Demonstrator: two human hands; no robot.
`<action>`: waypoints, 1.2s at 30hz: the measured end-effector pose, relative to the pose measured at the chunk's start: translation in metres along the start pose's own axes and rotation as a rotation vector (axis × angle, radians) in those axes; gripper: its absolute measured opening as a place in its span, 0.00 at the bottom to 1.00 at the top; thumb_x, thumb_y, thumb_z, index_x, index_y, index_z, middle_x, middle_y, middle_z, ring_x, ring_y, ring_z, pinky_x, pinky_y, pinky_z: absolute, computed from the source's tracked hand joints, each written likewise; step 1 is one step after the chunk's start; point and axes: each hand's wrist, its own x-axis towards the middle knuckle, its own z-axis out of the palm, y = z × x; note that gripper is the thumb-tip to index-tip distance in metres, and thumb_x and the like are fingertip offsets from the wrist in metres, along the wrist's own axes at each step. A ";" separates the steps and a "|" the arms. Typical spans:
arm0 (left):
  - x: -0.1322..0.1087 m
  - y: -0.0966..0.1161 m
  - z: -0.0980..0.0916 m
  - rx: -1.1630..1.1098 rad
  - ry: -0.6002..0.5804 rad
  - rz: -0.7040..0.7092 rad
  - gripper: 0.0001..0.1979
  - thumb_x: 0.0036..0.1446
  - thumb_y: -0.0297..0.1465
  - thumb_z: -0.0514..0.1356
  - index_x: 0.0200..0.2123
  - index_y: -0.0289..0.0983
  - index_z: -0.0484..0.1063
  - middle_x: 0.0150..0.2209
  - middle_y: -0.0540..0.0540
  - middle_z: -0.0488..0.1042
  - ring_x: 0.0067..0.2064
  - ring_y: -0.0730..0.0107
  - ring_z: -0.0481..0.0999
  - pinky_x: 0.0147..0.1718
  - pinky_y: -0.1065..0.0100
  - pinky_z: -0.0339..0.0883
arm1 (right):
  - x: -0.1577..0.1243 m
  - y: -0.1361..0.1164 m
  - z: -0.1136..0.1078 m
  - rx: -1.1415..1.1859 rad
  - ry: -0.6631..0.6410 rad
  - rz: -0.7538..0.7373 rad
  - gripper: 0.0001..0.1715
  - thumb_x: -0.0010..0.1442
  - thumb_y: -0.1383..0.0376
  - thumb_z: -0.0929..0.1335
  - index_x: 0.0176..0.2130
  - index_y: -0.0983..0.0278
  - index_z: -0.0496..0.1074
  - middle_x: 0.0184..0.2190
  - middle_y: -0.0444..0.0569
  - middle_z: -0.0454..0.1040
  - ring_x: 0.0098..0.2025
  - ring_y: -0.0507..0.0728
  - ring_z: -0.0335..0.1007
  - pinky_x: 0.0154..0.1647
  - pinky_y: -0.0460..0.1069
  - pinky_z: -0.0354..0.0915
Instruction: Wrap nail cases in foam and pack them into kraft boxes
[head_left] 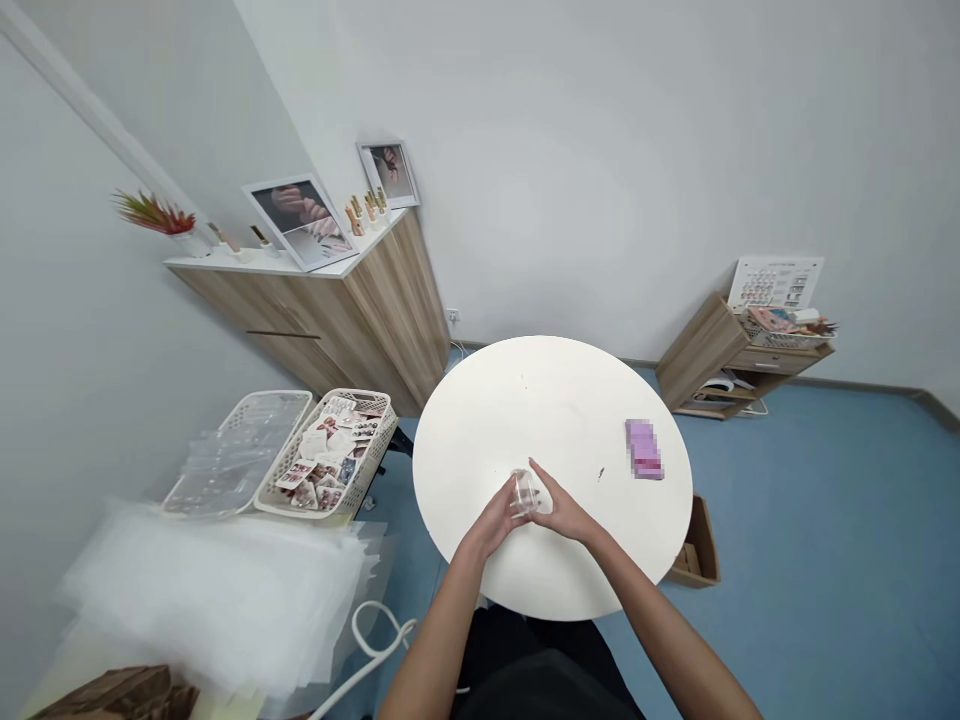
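Holding a small clear plastic container [525, 492] between them, both hands meet over the near half of a round white worktop [547, 400]. The left hand [495, 518] has its fingers closed against one side of it; the right hand [568, 514] grips the other side, its fingers spread around the edge. Whether the container also rests on the worktop, I cannot tell. To the right of the hands, well apart from them, lies a purple block-like item [642, 446], its details blurred out. Between it and the right hand is a small dark mark [601, 474].

Left of the worktop, a white basket [393, 428] carries loose printed cards [330, 450], and just beside it sit clear plastic bags [244, 450]. Nearer the person lies a pile of whitish sheets [217, 590]. Beyond stands a wooden cabinet [397, 310] topped with picture frames [300, 220]. An open cardboard box [709, 560] is on the floor [817, 560], at the right.
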 end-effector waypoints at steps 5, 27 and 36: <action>0.011 -0.002 -0.001 0.317 0.219 0.373 0.40 0.53 0.44 0.65 0.66 0.46 0.52 0.61 0.38 0.62 0.59 0.54 0.68 0.55 0.56 0.65 | -0.004 0.009 0.008 0.431 0.009 0.308 0.36 0.57 0.46 0.67 0.62 0.48 0.60 0.67 0.51 0.55 0.64 0.63 0.57 0.58 0.63 0.59; -0.007 -0.018 0.035 0.053 0.320 0.319 0.29 0.58 0.49 0.60 0.59 0.42 0.68 0.65 0.40 0.61 0.64 0.50 0.62 0.55 0.54 0.67 | -0.006 -0.011 0.046 -0.163 0.372 -0.117 0.28 0.67 0.51 0.59 0.63 0.53 0.62 0.62 0.46 0.66 0.62 0.60 0.62 0.62 0.58 0.61; 0.000 -0.034 0.027 0.163 0.317 0.337 0.34 0.59 0.54 0.54 0.62 0.42 0.63 0.62 0.36 0.65 0.60 0.49 0.69 0.51 0.54 0.70 | -0.012 0.003 0.045 0.009 0.445 -0.029 0.34 0.65 0.44 0.57 0.62 0.55 0.64 0.61 0.46 0.66 0.63 0.62 0.61 0.65 0.59 0.57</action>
